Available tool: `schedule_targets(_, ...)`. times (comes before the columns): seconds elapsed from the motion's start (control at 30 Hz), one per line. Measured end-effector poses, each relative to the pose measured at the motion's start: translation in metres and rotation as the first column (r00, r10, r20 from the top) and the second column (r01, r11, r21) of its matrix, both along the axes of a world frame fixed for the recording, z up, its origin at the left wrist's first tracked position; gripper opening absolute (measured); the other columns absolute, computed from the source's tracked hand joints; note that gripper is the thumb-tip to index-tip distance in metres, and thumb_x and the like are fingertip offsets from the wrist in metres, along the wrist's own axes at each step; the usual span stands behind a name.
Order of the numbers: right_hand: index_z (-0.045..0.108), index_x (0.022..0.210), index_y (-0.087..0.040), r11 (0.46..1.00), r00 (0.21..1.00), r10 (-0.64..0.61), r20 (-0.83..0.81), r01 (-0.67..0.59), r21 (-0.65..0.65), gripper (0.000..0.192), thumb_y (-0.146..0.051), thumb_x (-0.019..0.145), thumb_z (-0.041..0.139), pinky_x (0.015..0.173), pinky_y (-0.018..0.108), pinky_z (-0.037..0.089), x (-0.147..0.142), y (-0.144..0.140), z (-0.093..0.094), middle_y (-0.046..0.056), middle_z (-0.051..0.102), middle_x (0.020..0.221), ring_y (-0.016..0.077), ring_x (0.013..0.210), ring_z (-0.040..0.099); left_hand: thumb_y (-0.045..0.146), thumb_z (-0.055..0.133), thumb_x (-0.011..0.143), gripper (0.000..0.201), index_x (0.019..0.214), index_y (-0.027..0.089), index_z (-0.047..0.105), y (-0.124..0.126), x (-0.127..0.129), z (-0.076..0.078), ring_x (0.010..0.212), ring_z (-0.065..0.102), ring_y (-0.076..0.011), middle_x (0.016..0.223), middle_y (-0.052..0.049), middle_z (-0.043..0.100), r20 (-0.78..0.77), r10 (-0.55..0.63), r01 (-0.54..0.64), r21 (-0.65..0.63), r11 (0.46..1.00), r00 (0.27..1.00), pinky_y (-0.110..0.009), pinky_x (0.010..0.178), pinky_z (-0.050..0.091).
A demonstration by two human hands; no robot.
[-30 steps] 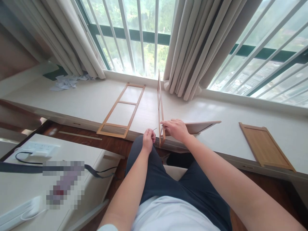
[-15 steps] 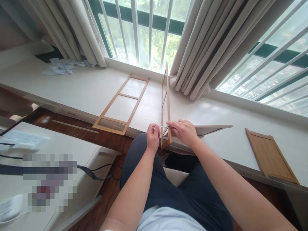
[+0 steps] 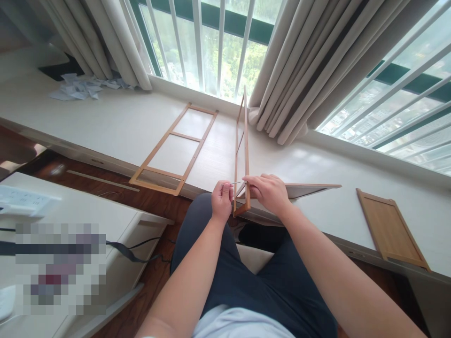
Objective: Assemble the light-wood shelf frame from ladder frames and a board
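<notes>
Down at the near edge of the window ledge [image 3: 317, 211], both hands meeting at one wooden frame. Upright frame [image 3: 245, 141] standing on its long edge, long axis running straight away toward the window bars, near end poking just past the ledge lip over the lap. Right hand [image 3: 268, 192] wrapped around that near end from the right side, fingers [image 3: 257, 180] closed on the rail and steadying it upright. Left hand [image 3: 221, 201] just to the left of the frame, fingertips pinched together on a thin pin [image 3: 235, 183], something like a small nail, lying crosswise and pointing right, tip at or nearly at the frame's left face; contact too fine to call. So pin to the left, frame directly right of it, pin's axis square to the frame's long axis, left hand nearer the pin, right hand already on the wood. Behind the right hand, a flat panel [image 3: 306, 188] lying along the ledge edge, touching or just beside the frame's foot. Further left, a second ladder-like frame [image 3: 174, 148] flat on the ledge, well apart. Off to the right, a brown board [image 3: 389, 230] lying flat, well apart too. Crumpled paper [image 3: 79, 87] far back left by the curtain [image 3: 299, 65]
</notes>
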State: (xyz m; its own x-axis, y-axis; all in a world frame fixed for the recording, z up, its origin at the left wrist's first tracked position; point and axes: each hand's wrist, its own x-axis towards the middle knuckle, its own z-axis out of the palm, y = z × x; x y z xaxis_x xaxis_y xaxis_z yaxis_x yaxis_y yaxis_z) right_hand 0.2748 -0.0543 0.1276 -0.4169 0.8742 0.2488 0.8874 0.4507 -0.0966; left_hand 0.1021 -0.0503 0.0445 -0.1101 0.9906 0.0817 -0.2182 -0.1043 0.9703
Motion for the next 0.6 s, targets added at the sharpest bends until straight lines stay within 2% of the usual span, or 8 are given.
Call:
schedule_targets(0.4,0.066,0.128,-0.028,1.000,1.000,-0.006,0.014,0.006,0.007,0.031,-0.030,0.102,0.049,0.078,0.033,0.034,0.000,0.000,0.000,0.004,0.076,0.103,0.0213,0.086,0.059,0.062,0.051,0.094,0.043,0.080,0.022,0.059,-0.003,-0.001,0.005,0.053,0.043,-0.0118,0.059,0.003,0.050,-0.088,-0.062,0.063,0.006,0.998,0.994,-0.025,0.056,0.038)
schedule_targets(0.6,0.065,0.129,-0.029,1.000,1.000,-0.005,0.001,0.005,0.005,0.031,-0.029,0.102,0.048,0.079,0.033,0.034,0.000,-0.001,-0.001,0.003,0.076,0.104,0.0218,0.088,0.060,0.051,0.045,0.100,0.040,0.075,0.022,0.056,-0.003,-0.008,0.007,0.060,0.047,-0.0132,0.063,0.001,0.053,-0.251,-0.054,0.089,0.132,0.987,0.966,-0.026,0.065,0.039)
